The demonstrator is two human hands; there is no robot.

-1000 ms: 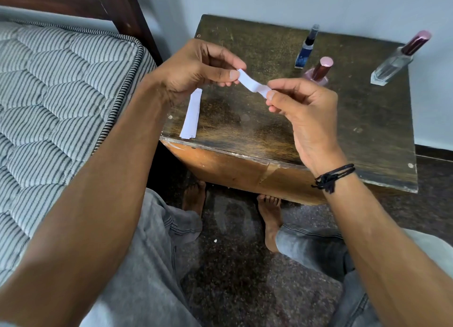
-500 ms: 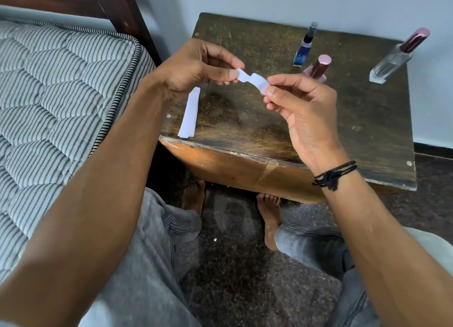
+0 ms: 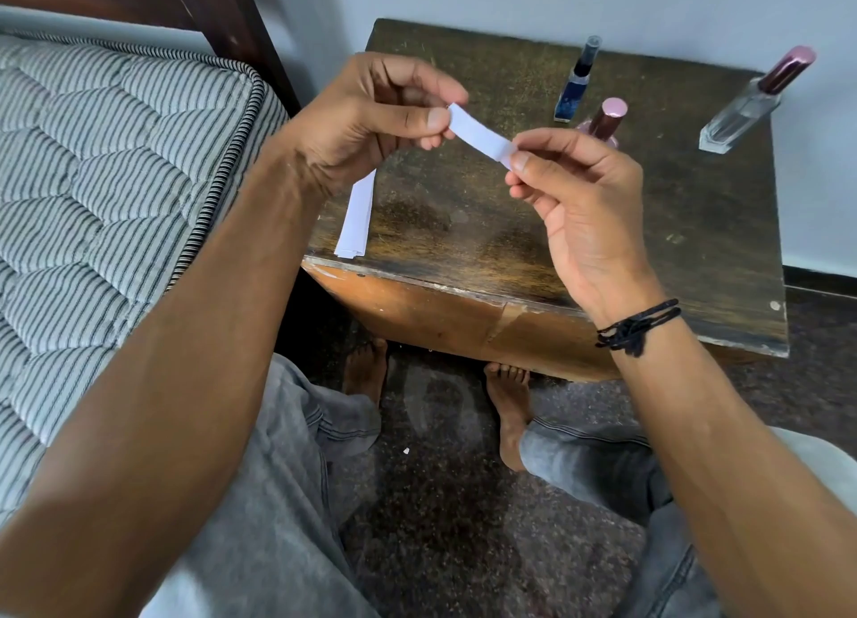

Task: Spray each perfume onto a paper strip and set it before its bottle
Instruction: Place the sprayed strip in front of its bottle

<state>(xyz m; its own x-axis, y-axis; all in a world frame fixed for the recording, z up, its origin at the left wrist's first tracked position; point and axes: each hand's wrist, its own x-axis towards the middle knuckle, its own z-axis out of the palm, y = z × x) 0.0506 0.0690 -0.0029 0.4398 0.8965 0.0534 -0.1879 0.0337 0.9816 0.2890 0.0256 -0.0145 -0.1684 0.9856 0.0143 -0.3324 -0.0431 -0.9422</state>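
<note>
A short white paper strip [image 3: 477, 131] is stretched in the air between both hands, above the back half of the dark, scuffed wooden tabletop [image 3: 463, 232]. The left hand [image 3: 371, 121] pinches the strip's left end between thumb and curled fingers [image 3: 417, 119]. The right hand [image 3: 579, 209] pinches the right end in the same way, thumb tip against forefinger, and that end sits slightly lower than the other. Both ends are covered by the fingertips, so only the middle of the strip shows.

More white paper strips [image 3: 356, 218] lie in a small stack near the tabletop's front left corner, their far ends hidden under the left wrist; how many there are cannot be told.

Three perfume bottles stand at the back of the tabletop. A slim dark blue bottle with a clear cap [image 3: 575, 89] is the furthest left. Just beside it, a pinkish bottle with a metallic rose cap [image 3: 611, 117] is mostly hidden behind the right hand's fingers. A tall clear glass bottle with a dark rose cap [image 3: 746, 107] stands well apart to the right. No brand, label or writing can be read on any of them.

A black cord bracelet [image 3: 637, 327] circles the right wrist. A grey striped quilted mattress [image 3: 92, 177] lies to the left, cut off by the frame.
</note>
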